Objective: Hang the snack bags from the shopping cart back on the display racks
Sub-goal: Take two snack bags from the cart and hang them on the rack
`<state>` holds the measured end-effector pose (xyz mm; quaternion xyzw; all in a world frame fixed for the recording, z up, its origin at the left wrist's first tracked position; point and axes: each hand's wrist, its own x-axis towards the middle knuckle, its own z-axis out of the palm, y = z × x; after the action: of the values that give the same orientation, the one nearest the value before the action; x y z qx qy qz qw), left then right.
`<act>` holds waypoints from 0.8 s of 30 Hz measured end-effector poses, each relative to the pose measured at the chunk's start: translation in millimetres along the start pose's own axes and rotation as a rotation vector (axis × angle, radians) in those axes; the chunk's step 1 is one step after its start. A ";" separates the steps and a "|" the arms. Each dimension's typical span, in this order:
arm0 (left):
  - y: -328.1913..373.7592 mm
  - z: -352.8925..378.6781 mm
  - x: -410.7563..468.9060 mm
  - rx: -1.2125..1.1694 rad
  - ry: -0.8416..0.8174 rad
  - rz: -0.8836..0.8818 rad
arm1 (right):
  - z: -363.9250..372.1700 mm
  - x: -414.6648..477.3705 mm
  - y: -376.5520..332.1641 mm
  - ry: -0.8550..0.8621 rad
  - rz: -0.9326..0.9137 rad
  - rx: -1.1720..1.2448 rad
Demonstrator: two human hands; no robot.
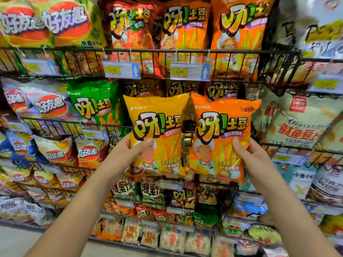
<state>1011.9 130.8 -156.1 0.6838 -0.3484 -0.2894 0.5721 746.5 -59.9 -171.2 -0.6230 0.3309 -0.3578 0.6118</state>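
I hold two snack bags up side by side in front of the wire display rack. My left hand grips the lower left edge of a yellow bag. A hand's width to the right, my right hand is closed on the lower right edge of an orange bag. Both bags are upright at the level of the middle row, covering the bags hung there. The shopping cart is not in view.
Black wire racks full of snack bags fill the view: orange and red bags above, a green bag to the left, pale bags to the right. Price tags hang on the upper rail. Floor shows at bottom left.
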 end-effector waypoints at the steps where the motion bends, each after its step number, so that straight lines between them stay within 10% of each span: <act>1: -0.2 0.8 4.0 0.004 -0.005 0.004 | 0.4 1.2 -1.6 0.016 0.005 0.013; 24: 14.4 4.6 40.9 -0.026 -0.065 0.012 | -5.3 96.4 -72.3 0.167 0.216 -0.015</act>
<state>1030.2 93.7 -142.7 0.6647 -0.3670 -0.3125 0.5709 790.7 -142.3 -95.1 -0.5565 0.4484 -0.3381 0.6124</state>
